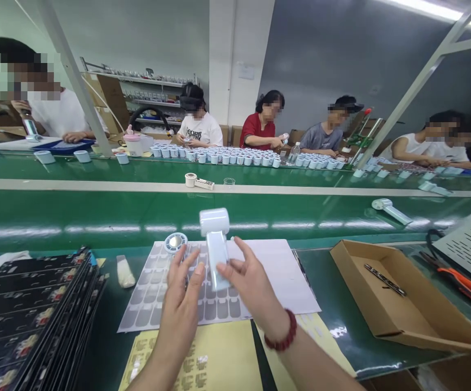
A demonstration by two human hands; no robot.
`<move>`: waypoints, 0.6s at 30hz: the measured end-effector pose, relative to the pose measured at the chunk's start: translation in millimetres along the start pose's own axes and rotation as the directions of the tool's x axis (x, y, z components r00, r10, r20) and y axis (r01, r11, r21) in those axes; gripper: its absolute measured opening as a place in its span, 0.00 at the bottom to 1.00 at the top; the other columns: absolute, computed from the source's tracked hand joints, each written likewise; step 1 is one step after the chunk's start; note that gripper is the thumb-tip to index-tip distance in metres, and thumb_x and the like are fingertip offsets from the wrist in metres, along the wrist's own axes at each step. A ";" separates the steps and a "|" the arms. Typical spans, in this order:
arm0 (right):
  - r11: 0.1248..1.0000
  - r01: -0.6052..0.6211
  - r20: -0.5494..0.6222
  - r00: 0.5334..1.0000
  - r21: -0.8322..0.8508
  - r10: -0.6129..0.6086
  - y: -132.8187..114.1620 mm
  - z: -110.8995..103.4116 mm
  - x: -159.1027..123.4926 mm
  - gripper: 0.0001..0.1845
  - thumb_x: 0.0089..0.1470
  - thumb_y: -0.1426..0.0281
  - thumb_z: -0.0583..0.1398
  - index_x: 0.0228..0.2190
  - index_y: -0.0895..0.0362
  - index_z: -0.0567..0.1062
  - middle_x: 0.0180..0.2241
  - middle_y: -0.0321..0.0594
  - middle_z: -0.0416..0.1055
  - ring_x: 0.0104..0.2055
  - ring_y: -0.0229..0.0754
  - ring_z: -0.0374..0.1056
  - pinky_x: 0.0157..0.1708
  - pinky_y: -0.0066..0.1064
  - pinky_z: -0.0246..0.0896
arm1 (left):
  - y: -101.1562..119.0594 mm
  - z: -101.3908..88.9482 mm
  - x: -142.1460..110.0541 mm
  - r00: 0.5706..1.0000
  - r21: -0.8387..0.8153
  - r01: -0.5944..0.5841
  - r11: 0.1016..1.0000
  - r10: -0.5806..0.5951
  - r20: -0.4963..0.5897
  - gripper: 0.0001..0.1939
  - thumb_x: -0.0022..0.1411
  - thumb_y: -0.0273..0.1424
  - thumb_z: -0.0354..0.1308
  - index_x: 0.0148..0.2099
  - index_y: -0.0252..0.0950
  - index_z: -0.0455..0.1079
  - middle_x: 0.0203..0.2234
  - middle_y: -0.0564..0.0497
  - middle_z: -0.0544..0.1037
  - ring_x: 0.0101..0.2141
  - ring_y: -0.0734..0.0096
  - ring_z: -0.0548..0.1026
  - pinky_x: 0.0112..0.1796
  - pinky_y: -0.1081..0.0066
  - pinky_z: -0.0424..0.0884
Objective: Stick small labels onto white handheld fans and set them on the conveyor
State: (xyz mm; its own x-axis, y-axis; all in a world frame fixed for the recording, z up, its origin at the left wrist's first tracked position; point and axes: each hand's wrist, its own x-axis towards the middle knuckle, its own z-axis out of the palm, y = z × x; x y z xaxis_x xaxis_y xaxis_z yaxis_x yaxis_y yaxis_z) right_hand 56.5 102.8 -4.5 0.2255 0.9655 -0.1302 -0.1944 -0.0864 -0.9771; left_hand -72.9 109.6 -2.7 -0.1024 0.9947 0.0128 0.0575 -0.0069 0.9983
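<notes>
A white handheld fan (215,239) with a pale blue handle stands upright between my hands, above a sheet of grey stickers (165,288). My right hand (251,285), with a red bead bracelet on the wrist, grips the handle from the right. My left hand (182,296) has its fingertips against the handle's left side. A second fan (175,243) lies face up on the sticker sheet just left of the held one.
A stack of black printed cards (31,315) lies at the left, an open cardboard box (402,296) at the right, orange-handled pliers (459,279) beyond it. Yellow label sheets (219,358) lie near me. More fans (390,209) ride the green conveyor (96,217); several people sit opposite.
</notes>
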 end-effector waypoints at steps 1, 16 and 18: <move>0.999 -0.001 -0.054 0.999 -0.050 -0.001 -4.1 -4.8 18.9 0.48 0.54 0.67 0.68 0.66 0.61 0.50 0.35 0.40 0.80 0.39 0.46 0.77 0.40 0.36 0.74 | -7.6 -1.8 7.9 0.996 0.137 -0.088 0.987 0.089 0.002 0.20 0.64 0.43 0.57 0.56 0.45 0.72 0.68 0.51 0.59 0.68 0.58 0.52 0.65 0.57 0.52; 0.717 -0.033 -0.242 0.951 -0.697 -0.191 -17.1 -52.9 161.4 0.21 0.63 0.64 0.62 0.56 0.56 0.69 0.57 0.47 0.68 0.55 0.53 0.68 0.54 0.53 0.66 | -59.4 -11.3 61.9 0.990 0.331 0.079 0.940 -0.034 -0.140 0.19 0.48 0.28 0.62 0.45 0.35 0.66 0.67 0.28 0.53 0.70 0.45 0.36 0.67 0.53 0.33; 0.629 0.012 -0.178 0.954 -0.777 -0.239 -20.4 -57.7 137.8 0.23 0.64 0.65 0.61 0.58 0.56 0.67 0.58 0.47 0.68 0.57 0.53 0.67 0.57 0.55 0.62 | -56.9 -16.1 60.1 0.988 0.224 0.095 0.970 -0.065 -0.137 0.18 0.48 0.27 0.63 0.43 0.37 0.66 0.67 0.31 0.54 0.70 0.45 0.40 0.67 0.53 0.36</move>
State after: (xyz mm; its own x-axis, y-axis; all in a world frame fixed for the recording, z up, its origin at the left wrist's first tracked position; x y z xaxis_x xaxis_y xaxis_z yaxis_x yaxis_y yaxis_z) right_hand 146.6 223.4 -12.3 0.4319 0.8984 0.0794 0.6228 -0.2333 -0.7468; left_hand -98.3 168.1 -57.8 -0.2409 0.9695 -0.0449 0.2686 0.1111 0.9568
